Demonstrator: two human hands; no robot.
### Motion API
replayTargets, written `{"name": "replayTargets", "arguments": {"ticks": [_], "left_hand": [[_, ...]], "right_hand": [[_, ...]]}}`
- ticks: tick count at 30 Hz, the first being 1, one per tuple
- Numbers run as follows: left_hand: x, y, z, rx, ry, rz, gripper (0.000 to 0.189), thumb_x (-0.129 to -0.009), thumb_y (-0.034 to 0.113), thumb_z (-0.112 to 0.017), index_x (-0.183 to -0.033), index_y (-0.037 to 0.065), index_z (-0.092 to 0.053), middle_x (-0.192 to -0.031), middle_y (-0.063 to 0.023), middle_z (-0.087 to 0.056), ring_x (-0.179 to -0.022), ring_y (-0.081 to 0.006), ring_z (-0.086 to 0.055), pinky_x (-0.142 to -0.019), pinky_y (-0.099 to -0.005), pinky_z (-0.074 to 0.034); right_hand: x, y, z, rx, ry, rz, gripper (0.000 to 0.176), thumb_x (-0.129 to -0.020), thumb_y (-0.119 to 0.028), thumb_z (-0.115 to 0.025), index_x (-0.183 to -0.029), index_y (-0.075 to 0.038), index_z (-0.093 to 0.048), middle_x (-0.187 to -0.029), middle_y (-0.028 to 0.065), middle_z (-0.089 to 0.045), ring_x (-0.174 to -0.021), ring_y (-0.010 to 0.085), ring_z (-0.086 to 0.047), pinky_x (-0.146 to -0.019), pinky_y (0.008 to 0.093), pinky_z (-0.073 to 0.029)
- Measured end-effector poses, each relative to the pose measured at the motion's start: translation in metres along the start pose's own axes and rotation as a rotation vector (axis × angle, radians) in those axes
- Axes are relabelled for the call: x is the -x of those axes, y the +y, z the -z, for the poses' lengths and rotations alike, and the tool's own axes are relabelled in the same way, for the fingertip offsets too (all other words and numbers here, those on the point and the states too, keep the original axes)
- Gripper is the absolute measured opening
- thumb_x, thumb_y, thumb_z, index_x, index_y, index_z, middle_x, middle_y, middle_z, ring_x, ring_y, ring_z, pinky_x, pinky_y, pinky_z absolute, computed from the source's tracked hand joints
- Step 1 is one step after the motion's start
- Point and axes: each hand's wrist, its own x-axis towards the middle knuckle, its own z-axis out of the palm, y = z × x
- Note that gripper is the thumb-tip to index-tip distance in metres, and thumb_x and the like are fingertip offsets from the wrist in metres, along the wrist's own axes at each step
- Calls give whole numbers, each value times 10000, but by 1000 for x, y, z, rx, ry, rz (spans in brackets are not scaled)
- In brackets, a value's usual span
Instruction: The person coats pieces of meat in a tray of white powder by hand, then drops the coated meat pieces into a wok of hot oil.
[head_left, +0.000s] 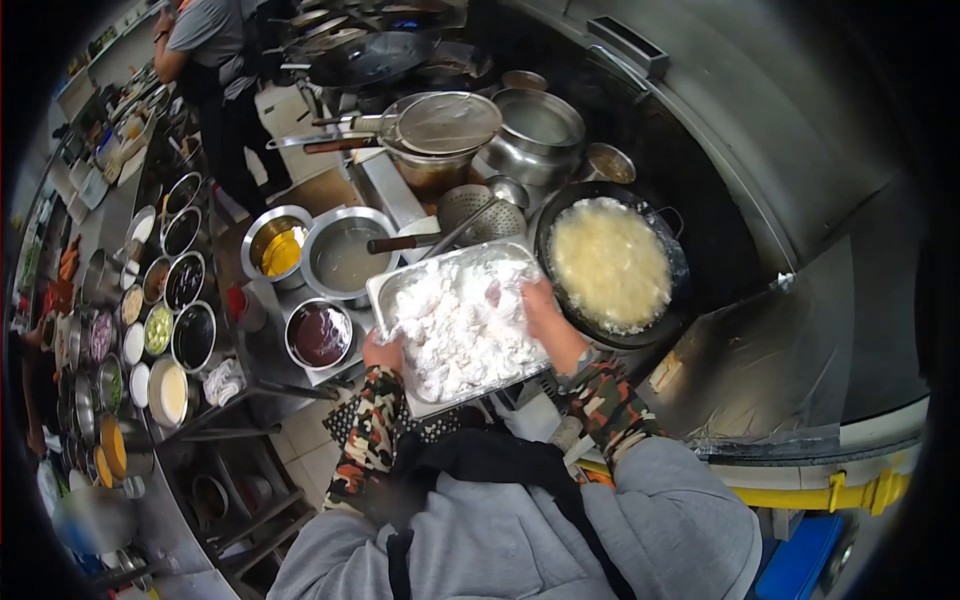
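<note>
The largest item under inspection, the stainless desk, is standing to the left and carrying part of the cookware. On the range to the right, a black wok is holding pale, bubbling foam, presumably over very hot oil. A rectangular stainless-steel tray is occupying the space in front of the body, between the wok and the sauce bowl; whether its underside is resting on anything cannot be told.

Beyond the tray's left corner, a wide-rimmed pot is containing cloudy liquid, and a slightly smaller pot beside it is containing yellow liquid. A perforated skimmer is lying behind the tray. The sauce bowl, filled dark red-brown, is sitting near the left hand.

The left grip is closing on the tray's left rim, apparently pinching it. The right grip is bearing on the opposite side, its fingers reaching over the edge to the flour-like powder (whether they are pinching rim or contents, I cannot tell).

For sound handling, both grips should be supporting the tray evenly and keeping it level, with loose powder staying inside the rim and the right wrist staying clear of the wok.
</note>
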Motion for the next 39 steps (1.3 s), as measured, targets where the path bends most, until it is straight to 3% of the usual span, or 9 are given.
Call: {"name": "replayTargets", "arguments": {"ticks": [2, 6, 8, 10, 14, 18, 25, 34, 39], "left_hand": [[-3, -7, 0, 150, -69, 52, 267, -665, 64, -623, -906, -28, -554, -792, -105, -610, -711, -153, -569, -654, -266, -434], [3, 9, 5, 121, -78, 48, 239, -666, 45, -609, -890, -25, -560, -795, -95, -610, -709, -156, -567, -655, -261, -431], [4, 14, 5, 93, -87, 24, 239, -665, 44, -611, -887, -26, -559, -795, -98, -609, -710, -157, -568, -657, -260, -431], [-1, 4, 5, 61, -66, 35, 236, -664, 41, -613, -883, -27, -559, -789, -98, -610, -710, -155, -569, -660, -260, -431], [-2, 3, 8, 37, -68, 12, 224, -668, 47, -622, -872, -24, -560, -789, -99, -608, -714, -161, -572, -665, -265, -435], [0, 3, 9, 61, -75, 17, 264, -674, 57, -630, -902, -37, -537, -799, -101, -603, -724, -168, -572, -674, -261, -432], [3, -2, 12, -36, -36, 29, 226, -693, 40, -599, -895, -37, -532, -813, -100, -593, -728, -154, -558, -663, -258, -426], [13, 22, 11, -45, -35, 129, 218, -706, 33, -589, -902, -39, -524, -825, -96, -598, -743, -157, -565, -667, -256, -432], [5, -6, 11, -36, -35, 71, 236, -682, 57, -605, -899, -19, -549, -814, -104, -606, -732, -169, -571, -674, -266, -432]], "right_hand": [[-25, 32, 24, -369, -152, -272, 204, -756, -84, -470, -916, 23, -535, -815, 144, -582, -685, 262, -590, -578, 373, -493], [-16, -7, 10, -513, 6, -299, 187, -796, -164, -453, -868, -16, -542, -729, 106, -575, -579, 228, -568, -490, 351, -471], [-31, -41, 36, -701, -209, -358, 163, -803, -193, -447, -812, -54, -532, -672, 69, -552, -512, 194, -521, -425, 324, -428], [-63, -67, 74, -465, -239, -228, 155, -802, -234, -473, -775, -87, -517, -622, 34, -520, -472, 149, -475, -385, 291, -379], [-163, -95, 181, 328, 531, 385, 227, -793, -91, -390, -948, -39, -548, -734, 42, -559, -622, 137, -535, -531, 276, -443], [-158, -162, 209, 810, 429, 652, 256, -728, -76, -447, -948, 16, -540, -912, 143, -587, -857, 262, -555, -728, 342, -425], [-189, -158, 265, 1497, 580, 259, 217, -712, -126, -534, -914, -74, -594, -892, 165, -583, -871, 319, -543, -726, 368, -438], [-226, -157, 255, 1424, 727, 468, 185, -710, -186, -562, -847, -74, -612, -834, 152, -590, -814, 343, -546, -698, 420, -438], [-160, -199, 177, 1292, 361, 689, 160, -694, -130, -605, -834, -54, -624, -799, 115, -618, -746, 236, -599, -661, 300, -459]]}}
